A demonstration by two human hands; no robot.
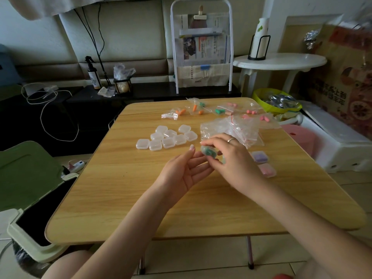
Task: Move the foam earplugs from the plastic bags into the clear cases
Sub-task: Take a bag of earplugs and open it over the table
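Over the wooden table, the right hand pinched a small clear case holding green earplugs, its fingers hiding most of the case, so I couldn't tell whether the lid was closed. The left hand lay open, palm up, fingertips just under the case. Beyond the case sat a cluster of empty cases; behind the right hand, half hidden, a purple-filled case and a pink-filled case. Crumpled bags blurred together farther back.
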